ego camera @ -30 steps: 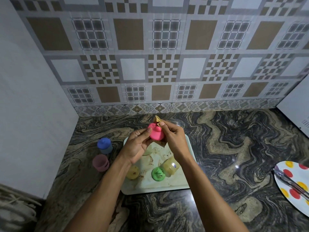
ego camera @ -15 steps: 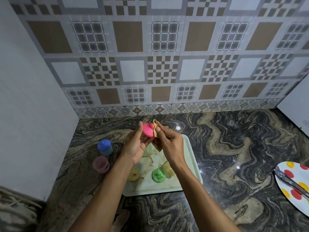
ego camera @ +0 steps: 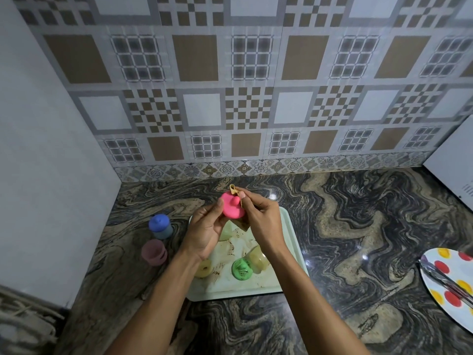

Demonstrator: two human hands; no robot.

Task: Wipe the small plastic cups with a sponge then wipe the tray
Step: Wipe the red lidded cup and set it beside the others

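Observation:
My left hand point(ego camera: 206, 229) holds a pink plastic cup point(ego camera: 232, 207) above the pale green tray point(ego camera: 290, 242), its bottom turned toward me. My right hand point(ego camera: 261, 221) pinches a thin tan sponge point(ego camera: 234, 189) against the cup's right side; most of the sponge is hidden by the fingers. On the stained tray lie a green cup point(ego camera: 242, 269), a yellow cup point(ego camera: 204, 269) and a clear yellowish cup point(ego camera: 257, 257). A blue-topped cup point(ego camera: 160, 226) and a dull pink cup point(ego camera: 154, 252) stand on the counter left of the tray.
The dark marbled counter point(ego camera: 345, 226) runs to a tiled wall behind. A spotted plate point(ego camera: 442, 278) with metal tongs point(ego camera: 445, 279) lies at the right edge. A white wall panel point(ego camera: 51, 175) closes the left side, and a white appliance point(ego camera: 455, 165) stands at the far right.
Both hands have turned the pink cup between them while the sponge rubs its side; the cup stays above the tray's far end. The cups on the tray and the counter have not moved.

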